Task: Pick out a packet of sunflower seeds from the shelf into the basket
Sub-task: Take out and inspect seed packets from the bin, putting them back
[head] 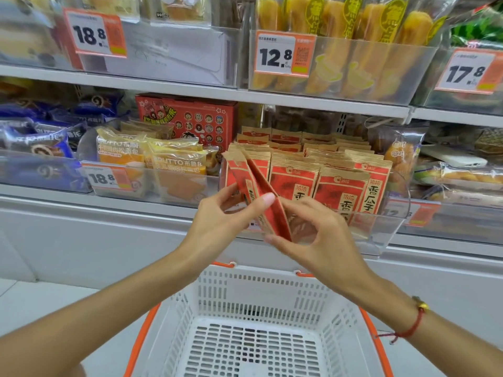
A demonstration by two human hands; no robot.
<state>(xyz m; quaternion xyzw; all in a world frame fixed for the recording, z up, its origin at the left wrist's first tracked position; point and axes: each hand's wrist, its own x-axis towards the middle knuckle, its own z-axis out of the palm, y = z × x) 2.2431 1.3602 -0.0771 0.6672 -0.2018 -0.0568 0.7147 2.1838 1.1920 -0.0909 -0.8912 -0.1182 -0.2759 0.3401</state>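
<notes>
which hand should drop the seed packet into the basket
Probably the right hand: it pinches the tilted sunflower seed packet at its lower end, above the basket. The left hand pinches it higher.

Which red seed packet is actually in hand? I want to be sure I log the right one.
The tilted packet at the front left of the red stack, pinched by the left hand and right hand. The other packets stand upright, untouched in the clear bin.

We see one red-and-kraft paper sunflower seed packet [265, 198] tilted edge-on at the shelf bin; white slotted plastic basket [253, 322] below, empty.
</notes>
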